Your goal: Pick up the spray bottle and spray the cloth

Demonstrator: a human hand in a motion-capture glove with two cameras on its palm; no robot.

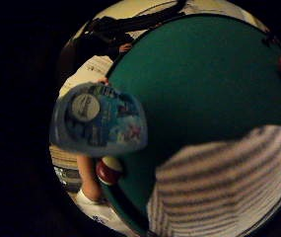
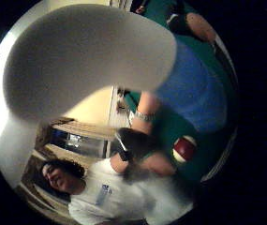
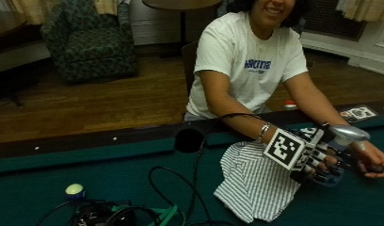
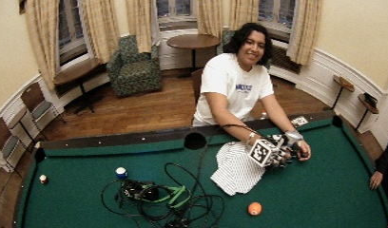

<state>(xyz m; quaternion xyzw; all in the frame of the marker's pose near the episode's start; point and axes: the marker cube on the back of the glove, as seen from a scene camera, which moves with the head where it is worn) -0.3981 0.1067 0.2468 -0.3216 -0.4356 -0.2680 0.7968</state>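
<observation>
One gloved right hand (image 3: 312, 157), at the right of the outside view, has its black fingers (image 3: 324, 165) curled around a translucent blue plastic spray bottle (image 3: 335, 179) with a grey trigger head (image 3: 348, 133), holding it just above the green felt pool table (image 3: 85, 165). Most of the bottle's body is hidden behind the hand; the head pokes out above it. In the little-finger palm view the bottle's blue labelled base (image 1: 98, 120) fills the left of the frame, close to the palm. Just beside the hand, toward the lower centre of the outside view, a crumpled white cloth with thin dark stripes (image 3: 254, 183) lies on the felt. The person's bare left hand (image 3: 367, 162) rests on the table at the far right edge, beside the bottle. An orange ball (image 4: 254, 208) sits lower in the wide view, apart from the cloth. Tangled black cables (image 4: 162, 199) lie at the lower left.
</observation>
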